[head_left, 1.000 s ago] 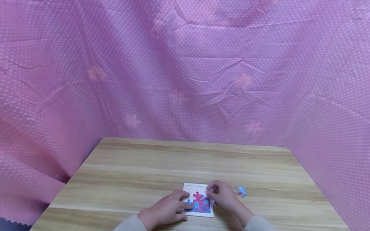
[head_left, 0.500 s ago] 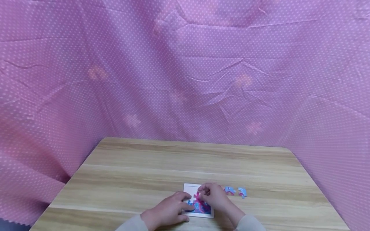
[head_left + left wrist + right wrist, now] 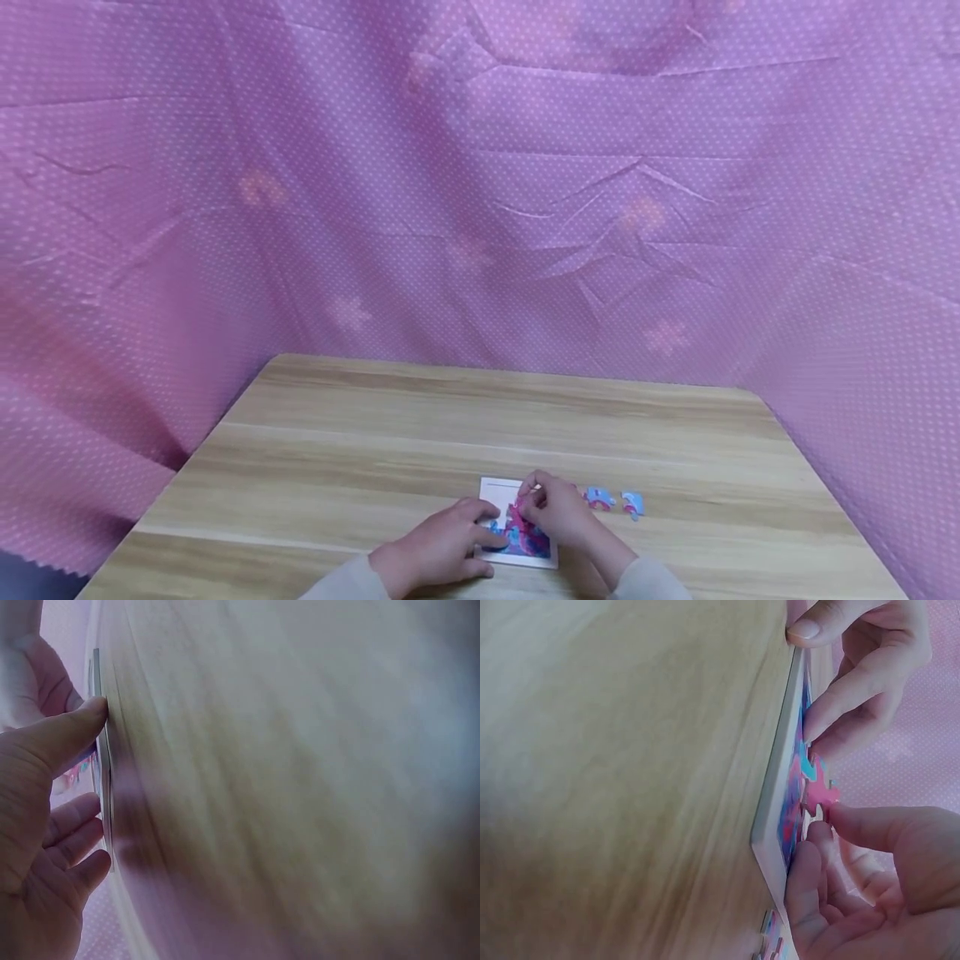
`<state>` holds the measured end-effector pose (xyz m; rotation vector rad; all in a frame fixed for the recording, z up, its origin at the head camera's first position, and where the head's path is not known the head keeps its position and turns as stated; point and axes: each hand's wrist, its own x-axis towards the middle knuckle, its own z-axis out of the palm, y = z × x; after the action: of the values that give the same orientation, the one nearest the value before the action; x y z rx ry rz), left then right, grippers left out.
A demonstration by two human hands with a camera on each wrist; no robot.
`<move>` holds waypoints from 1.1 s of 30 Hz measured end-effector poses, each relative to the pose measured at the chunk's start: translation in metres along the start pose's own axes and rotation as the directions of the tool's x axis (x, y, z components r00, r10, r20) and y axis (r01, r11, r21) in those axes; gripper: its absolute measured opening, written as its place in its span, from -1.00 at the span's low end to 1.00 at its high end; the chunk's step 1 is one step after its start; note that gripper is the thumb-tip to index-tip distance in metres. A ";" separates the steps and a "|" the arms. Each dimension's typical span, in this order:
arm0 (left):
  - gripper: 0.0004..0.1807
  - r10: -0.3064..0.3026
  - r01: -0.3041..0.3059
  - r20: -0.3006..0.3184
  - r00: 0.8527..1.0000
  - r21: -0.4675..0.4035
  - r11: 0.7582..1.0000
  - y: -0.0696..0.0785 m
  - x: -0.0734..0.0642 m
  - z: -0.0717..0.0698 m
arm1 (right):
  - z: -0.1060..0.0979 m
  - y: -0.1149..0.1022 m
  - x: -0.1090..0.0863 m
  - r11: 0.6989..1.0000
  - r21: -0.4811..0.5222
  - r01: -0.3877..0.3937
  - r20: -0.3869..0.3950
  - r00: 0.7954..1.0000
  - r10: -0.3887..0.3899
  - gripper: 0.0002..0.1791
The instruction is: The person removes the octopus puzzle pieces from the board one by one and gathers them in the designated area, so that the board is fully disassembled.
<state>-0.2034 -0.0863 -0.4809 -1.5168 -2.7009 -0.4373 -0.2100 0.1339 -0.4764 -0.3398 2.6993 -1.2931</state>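
Observation:
A white-framed jigsaw tray with several pink and blue pieces in it lies near the front of the table. My left hand rests on its left side, fingers spread, with fingertips on the pieces and the thumb at the near edge. My right hand is over the tray's upper right part. In the right wrist view, its thumb and forefinger pinch a pink puzzle piece, which stands tilted up from the tray. The piece's lower edge is by the other pieces; whether it touches them I cannot tell.
Loose blue and pink puzzle pieces lie right of the tray, among them one blue piece and another at the far right. The wooden table is bordered by a pink dotted cloth behind and at both sides.
My right hand has moved left from the tray's right edge to over the pieces, uncovering loose pieces behind it. The pink piece now tilts up in its fingers. The left hand stays on the tray.

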 end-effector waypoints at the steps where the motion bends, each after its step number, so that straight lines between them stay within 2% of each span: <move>1: -0.61 0.000 0.000 -0.006 1.000 0.003 1.000 0.000 0.000 0.000 | -0.001 0.000 0.000 1.000 0.013 0.005 0.005 1.000 -0.005 -0.86; 4: -0.60 -0.019 0.019 -0.005 1.000 -0.008 1.000 0.001 0.002 -0.001 | -0.005 0.002 0.000 0.996 0.089 0.024 0.026 0.999 -0.026 -0.87; 8: -0.59 -0.036 0.037 0.017 0.999 -0.023 0.999 -0.003 0.005 -0.003 | -0.019 0.005 0.000 0.974 0.225 0.033 0.040 0.998 -0.043 -0.85; 13: -0.57 -0.077 0.082 0.080 0.994 -0.064 0.995 -0.007 0.007 -0.005 | -0.039 0.012 -0.004 0.946 0.324 0.000 0.005 1.000 -0.001 -0.76; 17: -0.57 -0.100 0.108 0.101 0.990 -0.082 0.991 -0.009 0.007 -0.006 | -0.051 0.020 -0.008 0.942 0.334 -0.023 -0.059 0.997 0.046 -0.75; 20: -0.57 -0.092 0.097 0.084 0.992 -0.066 0.993 -0.010 0.008 -0.005 | -0.061 0.030 -0.010 0.947 0.320 -0.021 -0.086 0.995 0.051 -0.76; 25: -0.57 -0.113 0.119 0.087 0.990 -0.069 0.990 -0.010 0.011 -0.003 | -0.075 0.048 -0.016 0.948 0.318 -0.005 -0.067 0.997 0.028 -0.73; 33: -0.58 -0.117 0.120 0.063 0.991 -0.056 0.991 -0.010 0.015 0.002 | -0.087 0.071 -0.024 0.960 0.279 -0.031 -0.041 0.998 0.044 -0.70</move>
<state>-0.2194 -0.0777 -0.4831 -1.4098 -2.8597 -0.4871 -0.2159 0.2484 -0.4769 -0.2267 2.4967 -1.6604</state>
